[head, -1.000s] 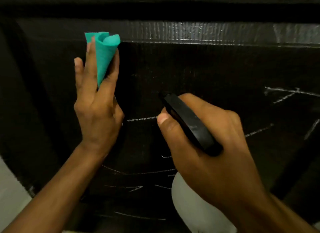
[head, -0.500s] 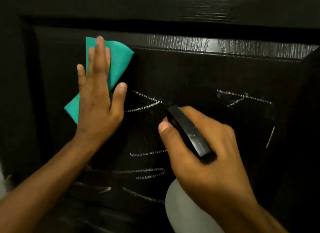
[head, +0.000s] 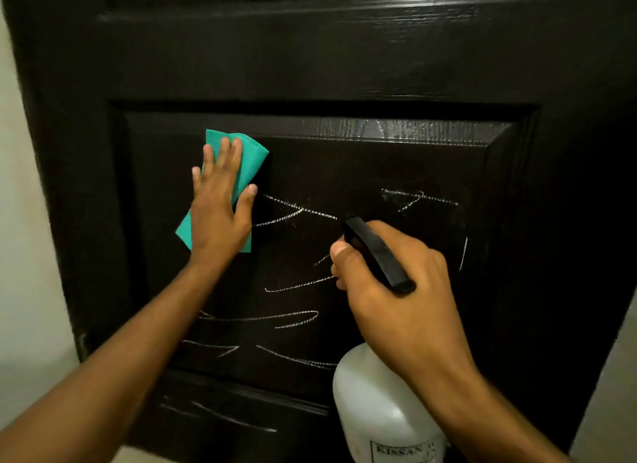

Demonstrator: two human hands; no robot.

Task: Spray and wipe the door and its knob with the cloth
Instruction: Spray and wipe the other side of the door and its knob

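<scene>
A dark brown panelled door (head: 379,66) fills the view, its recessed panel scribbled with white chalk lines (head: 293,319). My left hand (head: 220,207) presses a teal cloth (head: 250,162) flat against the panel's upper left, fingers straight and spread. My right hand (head: 403,290) grips the neck of a white spray bottle (head: 375,411), its black trigger head (head: 377,254) aimed at the panel. The door's knob is not in view.
A pale wall (head: 24,255) borders the door on the left, and a light strip of wall or floor (head: 613,376) shows at the lower right. More chalk marks (head: 418,198) lie right of the cloth and on the lower rail.
The cloth went from being held up folded in my left hand's fingers to being spread and pressed on the panel. The view has pulled back, showing more of the door.
</scene>
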